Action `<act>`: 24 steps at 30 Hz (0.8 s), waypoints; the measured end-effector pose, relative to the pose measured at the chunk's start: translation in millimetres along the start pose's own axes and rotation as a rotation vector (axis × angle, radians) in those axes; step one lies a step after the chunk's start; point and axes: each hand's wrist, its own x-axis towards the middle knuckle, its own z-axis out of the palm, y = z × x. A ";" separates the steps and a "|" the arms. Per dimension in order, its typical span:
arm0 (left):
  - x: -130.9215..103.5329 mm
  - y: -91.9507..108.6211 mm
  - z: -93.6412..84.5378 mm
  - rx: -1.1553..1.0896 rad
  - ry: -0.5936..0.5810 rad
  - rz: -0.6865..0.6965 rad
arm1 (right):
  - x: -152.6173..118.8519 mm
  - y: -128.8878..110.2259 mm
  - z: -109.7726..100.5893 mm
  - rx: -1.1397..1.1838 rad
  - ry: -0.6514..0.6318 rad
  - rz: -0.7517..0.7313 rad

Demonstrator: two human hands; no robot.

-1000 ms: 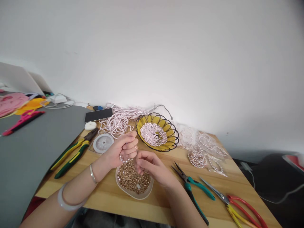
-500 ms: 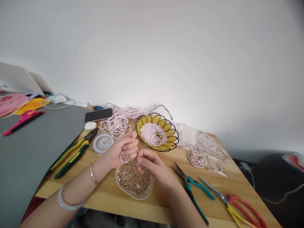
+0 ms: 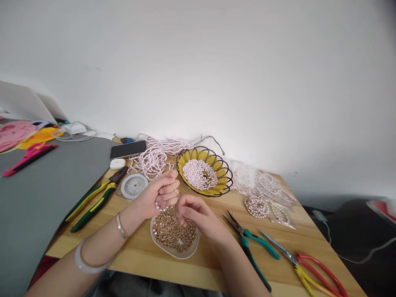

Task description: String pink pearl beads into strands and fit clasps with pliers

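My left hand (image 3: 161,194) is closed around a short strand of pearly beads (image 3: 161,206), with the loop hanging from its fingers. Just to its right, my right hand (image 3: 196,214) has thumb and fingers pinched together near the end of the strand; what lies between those fingertips is too small to make out. Both hands are over a white dish (image 3: 182,255) of small gold beads (image 3: 175,233). Behind them stands a yellow basket with black wire loops (image 3: 222,175), holding coiled pink beads (image 3: 199,175).
Left of the hands are a spool (image 3: 134,187), green-yellow pliers (image 3: 95,200), a phone (image 3: 128,149) and a white case (image 3: 117,164). Pink bead strands (image 3: 151,163) lie behind. Teal pliers (image 3: 247,237), red-yellow scissors (image 3: 292,258) and bagged beads (image 3: 262,185) are on the right.
Both hands hold nearly the same pose over the dish. The fingers of my left hand have shifted very slightly.
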 end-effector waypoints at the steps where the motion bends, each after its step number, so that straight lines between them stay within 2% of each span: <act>1: 0.0 0.2 0.2 0.000 0.000 -0.001 | 0.0 -0.2 0.1 -0.003 -0.004 0.001; 24: -0.3 -1.8 -2.6 -0.001 -0.026 0.000 | 0.3 -1.9 2.5 -0.006 0.004 0.026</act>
